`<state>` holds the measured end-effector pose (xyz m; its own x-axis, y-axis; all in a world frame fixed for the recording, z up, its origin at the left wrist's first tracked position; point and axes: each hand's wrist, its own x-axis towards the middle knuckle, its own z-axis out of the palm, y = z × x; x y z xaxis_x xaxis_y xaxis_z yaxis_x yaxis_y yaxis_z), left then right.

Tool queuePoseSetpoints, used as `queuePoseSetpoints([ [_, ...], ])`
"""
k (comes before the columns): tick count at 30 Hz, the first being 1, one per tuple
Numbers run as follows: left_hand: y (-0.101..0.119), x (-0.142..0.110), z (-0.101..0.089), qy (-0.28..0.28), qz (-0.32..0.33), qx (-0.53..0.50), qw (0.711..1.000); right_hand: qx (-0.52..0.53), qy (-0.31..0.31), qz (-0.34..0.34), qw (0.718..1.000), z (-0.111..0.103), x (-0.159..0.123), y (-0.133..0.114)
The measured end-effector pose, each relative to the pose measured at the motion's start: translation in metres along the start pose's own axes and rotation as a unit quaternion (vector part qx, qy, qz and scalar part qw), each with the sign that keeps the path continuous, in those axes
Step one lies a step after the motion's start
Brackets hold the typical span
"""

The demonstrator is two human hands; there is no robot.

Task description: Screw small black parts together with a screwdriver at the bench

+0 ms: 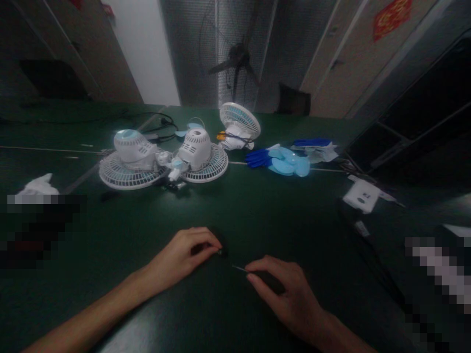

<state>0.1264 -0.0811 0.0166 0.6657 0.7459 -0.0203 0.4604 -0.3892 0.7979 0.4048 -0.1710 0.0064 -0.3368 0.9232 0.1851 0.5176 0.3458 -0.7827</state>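
Note:
My left hand pinches a tiny part between thumb and fingertips, low over the green tabletop; the part is too small and dark to name. To its right, my right hand is closed around a thin metal-shafted tool, which looks like a screwdriver. Its handle is mostly hidden in the palm. The tip points left toward the pinched part, with a small gap between them. Beyond my hands, two white fan heads lie with their grilles down.
Farther back a third small fan rests tilted. Light blue fan blades lie beside dark blue gloves. A white piece marked 18 and a dark cable are at right. White crumpled material sits at left.

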Motion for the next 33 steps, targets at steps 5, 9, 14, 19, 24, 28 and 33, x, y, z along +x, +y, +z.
queuePoseSetpoints([
  [5, 0.015, -0.005, 0.029, -0.002, 0.030, -0.014, 0.999, -0.019, 0.007, -0.010, 1.000, 0.002, -0.002, -0.001],
  [9, 0.014, -0.008, 0.025, 0.009, 0.025, -0.012, 1.000, -0.033, 0.011, 0.002, 0.999, 0.003, -0.001, -0.001],
  [14, 0.011, -0.007, 0.030, 0.002, 0.049, 0.004, 0.999, -0.038, 0.007, 0.006, 0.999, 0.004, -0.001, -0.001],
  [19, 0.009, -0.008, 0.035, -0.010, 0.050, -0.012, 0.999, -0.052, -0.002, 0.007, 0.999, 0.003, 0.001, -0.003],
  [24, 0.011, -0.008, 0.036, -0.020, 0.058, -0.036, 0.997, -0.047, -0.016, 0.001, 0.999, 0.004, 0.002, -0.003],
  [28, 0.010, -0.009, 0.038, -0.027, 0.058, -0.053, 0.997, 0.004, 0.029, 0.011, 1.000, 0.002, 0.003, -0.003],
  [33, 0.007, -0.007, 0.035, -0.018, 0.044, -0.048, 0.998, 0.041, 0.069, 0.036, 0.996, -0.002, 0.004, -0.003],
])
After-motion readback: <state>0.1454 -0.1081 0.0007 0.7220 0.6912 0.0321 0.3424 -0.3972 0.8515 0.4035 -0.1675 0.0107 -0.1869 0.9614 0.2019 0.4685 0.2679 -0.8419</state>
